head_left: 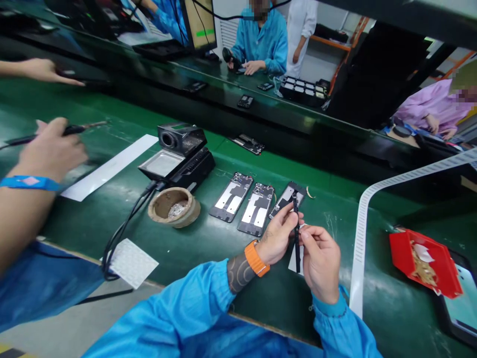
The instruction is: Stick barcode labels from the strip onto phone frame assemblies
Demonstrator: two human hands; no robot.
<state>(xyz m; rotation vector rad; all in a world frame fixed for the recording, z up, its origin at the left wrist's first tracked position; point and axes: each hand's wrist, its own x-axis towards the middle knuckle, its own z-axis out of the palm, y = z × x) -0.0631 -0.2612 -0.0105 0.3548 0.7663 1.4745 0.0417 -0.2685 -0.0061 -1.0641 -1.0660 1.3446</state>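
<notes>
My left hand (pixel 276 236), with an orange band at the wrist, grips a thin black phone assembly (pixel 297 256) turned edge-on toward me. Close on its right side, my right hand (pixel 321 261) has thumb and fingers pinched together. A small white bit shows at those fingertips; what it belongs to I cannot make out. Beyond my hands lies an opened phone (pixel 286 196), partly covered by my left hand. Two more opened phones, one at the middle (pixel 256 209) and one at the left (pixel 231 197), lie side by side on the green bench. A white sheet (pixel 294 263) is partly hidden under my hands.
Left stand a clay pot (pixel 175 208) and a black soldering station (pixel 190 164) with cables. A co-worker's hand (pixel 54 149) holds a soldering iron. At right are a white strip (pixel 359 248) and a red bin (pixel 425 263) with scraps. A conveyor (pixel 208 107) crosses behind.
</notes>
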